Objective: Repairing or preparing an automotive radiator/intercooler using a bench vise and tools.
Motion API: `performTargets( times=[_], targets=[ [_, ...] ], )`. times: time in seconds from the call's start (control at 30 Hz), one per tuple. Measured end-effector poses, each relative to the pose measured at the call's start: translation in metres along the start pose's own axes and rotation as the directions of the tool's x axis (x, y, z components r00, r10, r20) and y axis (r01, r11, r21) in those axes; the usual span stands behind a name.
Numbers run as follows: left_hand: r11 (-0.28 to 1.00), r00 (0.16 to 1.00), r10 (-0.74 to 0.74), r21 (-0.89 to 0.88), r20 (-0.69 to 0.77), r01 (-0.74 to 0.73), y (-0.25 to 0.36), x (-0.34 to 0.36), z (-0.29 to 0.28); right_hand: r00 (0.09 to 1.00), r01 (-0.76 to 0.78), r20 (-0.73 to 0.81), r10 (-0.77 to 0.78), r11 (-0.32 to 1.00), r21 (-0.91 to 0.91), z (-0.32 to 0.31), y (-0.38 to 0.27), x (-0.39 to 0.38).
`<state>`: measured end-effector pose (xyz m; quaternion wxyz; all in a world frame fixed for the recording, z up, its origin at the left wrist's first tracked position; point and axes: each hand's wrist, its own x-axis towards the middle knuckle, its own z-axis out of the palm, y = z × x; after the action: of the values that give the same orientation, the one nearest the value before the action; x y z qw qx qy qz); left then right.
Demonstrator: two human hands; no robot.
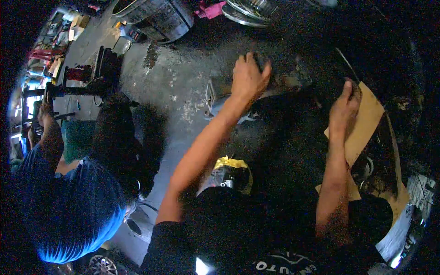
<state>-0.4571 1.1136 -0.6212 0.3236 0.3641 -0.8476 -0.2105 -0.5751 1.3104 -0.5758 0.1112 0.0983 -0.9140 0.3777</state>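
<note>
My left hand point(249, 79) is over the dark floor in the upper middle, thumb apart from the fingers, slightly blurred and with nothing visible in it. Just beneath its wrist lies a greyish metal part point(210, 94) with a bracket-like end, partly hidden by my forearm. On the right, my right hand point(344, 109) is beside a tan cardboard sheet point(366, 123), which shows behind it. Its fingers look curled, but shade hides what is in them. A thin pale rod or edge point(345, 62) runs up and away from those fingertips.
At left a co-worker in a blue shirt point(78, 201) reaches toward a dark metal stand point(87, 78). A large drum point(156, 20), a pink cloth point(210, 10) and metal basins point(247, 13) are at the far side. Near my body sits a dark part with a yellow rim point(230, 162).
</note>
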Motion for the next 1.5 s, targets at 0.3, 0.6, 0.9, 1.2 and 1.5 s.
performTargets(
  times=[0.3,0.6,0.9,1.2,1.5],
  targets=[
    [0.965,0.951,-0.161,-0.161,0.264,0.208,-0.029,-0.137,-0.124,-0.025,0.329,0.907,-0.421,0.853,0.405,0.103,0.047,-0.185],
    [0.921,0.764,-0.384,0.268,0.518,0.282,-0.033,-0.276,-0.122,-0.145,0.584,0.833,-0.534,0.634,0.507,0.107,0.059,-0.224],
    [0.864,0.771,-0.502,0.258,0.392,0.432,-0.070,-0.361,-0.117,0.146,0.334,0.797,-0.586,0.788,0.517,0.143,-0.016,-0.237],
    [0.734,0.717,-0.677,0.083,0.165,0.674,-0.048,-0.341,-0.091,0.291,0.367,0.560,-0.776,0.631,0.684,0.196,-0.001,-0.267],
    [0.834,0.832,-0.537,-0.060,0.140,0.549,-0.050,-0.349,-0.088,0.525,-0.087,0.673,-0.521,0.754,0.651,0.197,0.004,-0.254]
  ],
)
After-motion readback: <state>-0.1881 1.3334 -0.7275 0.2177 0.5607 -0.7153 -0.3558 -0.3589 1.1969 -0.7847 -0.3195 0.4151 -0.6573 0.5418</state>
